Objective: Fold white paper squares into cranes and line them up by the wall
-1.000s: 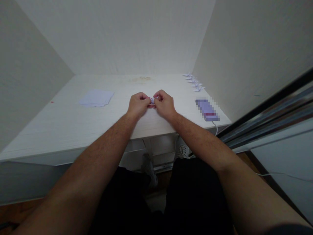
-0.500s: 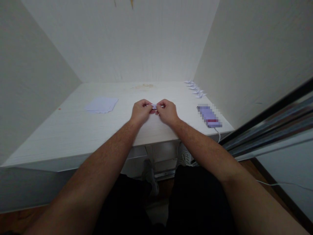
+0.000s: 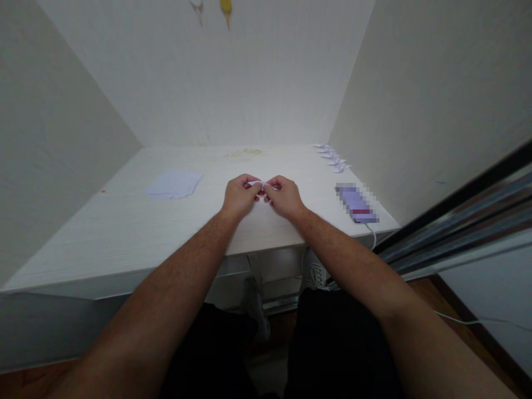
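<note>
My left hand (image 3: 240, 197) and my right hand (image 3: 283, 196) meet over the middle of the white desk (image 3: 124, 233). Both pinch a small folded piece of pale paper (image 3: 256, 183) between their fingertips, the fingers curled tight around it. Most of the paper is hidden by the fingers. The hands rest close to the desk's front edge.
A stack of pale paper sheets (image 3: 174, 184) lies at the left of the desk. Several small folded paper figures (image 3: 332, 157) line the far right by the wall. A phone (image 3: 356, 203) with a white cable lies at the right edge. Walls enclose the desk on three sides.
The view has tilted upward, so the desk and hands sit lower in the picture. The fingers keep working the small paper, which now shows flatter on top between them.
</note>
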Demonstrator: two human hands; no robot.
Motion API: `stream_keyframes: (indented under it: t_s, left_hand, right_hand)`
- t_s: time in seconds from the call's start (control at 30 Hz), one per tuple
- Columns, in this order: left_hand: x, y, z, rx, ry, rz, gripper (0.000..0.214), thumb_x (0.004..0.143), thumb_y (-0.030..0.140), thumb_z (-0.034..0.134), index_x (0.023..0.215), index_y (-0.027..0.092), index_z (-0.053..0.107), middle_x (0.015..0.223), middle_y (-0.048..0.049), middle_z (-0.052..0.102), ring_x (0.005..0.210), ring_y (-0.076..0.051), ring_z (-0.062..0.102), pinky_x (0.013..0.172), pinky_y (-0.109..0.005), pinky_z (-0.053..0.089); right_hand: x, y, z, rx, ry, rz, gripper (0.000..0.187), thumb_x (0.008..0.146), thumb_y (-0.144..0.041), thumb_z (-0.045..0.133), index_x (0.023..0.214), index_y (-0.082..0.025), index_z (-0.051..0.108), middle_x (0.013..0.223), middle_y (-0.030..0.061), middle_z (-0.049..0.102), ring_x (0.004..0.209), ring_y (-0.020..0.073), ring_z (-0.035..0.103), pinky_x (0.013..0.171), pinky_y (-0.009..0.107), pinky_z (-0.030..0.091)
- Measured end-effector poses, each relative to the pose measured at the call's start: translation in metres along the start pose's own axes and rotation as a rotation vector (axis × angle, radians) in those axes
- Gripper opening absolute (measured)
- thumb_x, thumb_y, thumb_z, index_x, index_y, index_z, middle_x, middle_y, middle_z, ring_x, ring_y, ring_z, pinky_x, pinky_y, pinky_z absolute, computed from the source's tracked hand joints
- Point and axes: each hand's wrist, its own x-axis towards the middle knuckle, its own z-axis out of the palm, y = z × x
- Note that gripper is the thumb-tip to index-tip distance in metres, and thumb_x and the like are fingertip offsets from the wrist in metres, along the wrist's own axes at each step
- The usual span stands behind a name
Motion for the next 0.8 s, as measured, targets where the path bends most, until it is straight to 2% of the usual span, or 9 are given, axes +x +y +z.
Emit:
stream_keyframes:
  t_s: [0.1,0.2,0.4,0.57,0.7,0.8]
  left_hand:
    - [0.002,-0.001,-0.002,-0.061,0.006,-0.037,0.008,0.074,0.013,0.073,0.073,0.016,0.066,0.063,-0.0035,0.068,0.055,-0.013,0.065,0.049,-0.022,0.048]
    - [0.003,0.003,-0.005,-0.174,-0.026,-0.116,0.012,0.073,0.014,0.074,0.071,0.015,0.063,0.065,-0.0036,0.067,0.057,-0.013,0.065,0.048,-0.021,0.046]
    - [0.001,0.015,-0.016,-0.418,-0.233,-0.289,0.011,0.068,0.01,0.074,0.07,0.013,0.063,0.065,-0.0023,0.066,0.056,-0.009,0.062,0.054,-0.02,0.05]
    - [0.001,0.017,-0.021,-0.51,-0.344,-0.329,0.007,0.067,0.008,0.07,0.066,0.012,0.065,0.06,-0.0026,0.063,0.053,-0.009,0.061,0.054,-0.019,0.05]
    - [0.002,0.015,-0.022,-0.523,-0.34,-0.308,0.006,0.068,0.012,0.07,0.067,0.013,0.064,0.06,-0.0029,0.062,0.052,-0.01,0.06,0.054,-0.021,0.051]
    - [0.002,0.013,-0.019,-0.482,-0.309,-0.288,0.006,0.069,0.014,0.069,0.067,0.014,0.063,0.06,-0.0027,0.061,0.051,-0.01,0.059,0.053,-0.023,0.05]
  right_hand:
    - [0.0,-0.003,-0.002,0.019,-0.033,0.041,0.016,0.085,-0.032,0.067,0.075,-0.019,0.063,0.06,-0.0015,0.066,0.051,0.0104,0.061,0.05,0.022,0.046]
    - [0.002,-0.006,-0.006,0.198,-0.096,0.155,0.017,0.081,-0.028,0.071,0.071,-0.019,0.062,0.057,-0.0026,0.064,0.046,0.0088,0.057,0.045,0.02,0.044]
    - [0.003,-0.012,-0.017,0.491,-0.27,0.229,0.03,0.066,-0.036,0.087,0.071,-0.017,0.064,0.063,-0.0014,0.069,0.048,0.0072,0.056,0.048,0.02,0.047]
    - [0.001,-0.014,-0.023,0.589,-0.409,0.269,0.041,0.057,-0.042,0.093,0.073,-0.016,0.065,0.064,-0.0007,0.07,0.049,0.0077,0.059,0.049,0.02,0.049]
    - [0.0,-0.013,-0.023,0.587,-0.442,0.294,0.041,0.061,-0.043,0.091,0.079,-0.017,0.064,0.068,0.0002,0.073,0.056,0.0108,0.065,0.054,0.022,0.054]
    - [0.0,-0.012,-0.019,0.519,-0.37,0.276,0.033,0.071,-0.038,0.085,0.081,-0.018,0.062,0.07,0.001,0.072,0.059,0.0122,0.067,0.053,0.023,0.054]
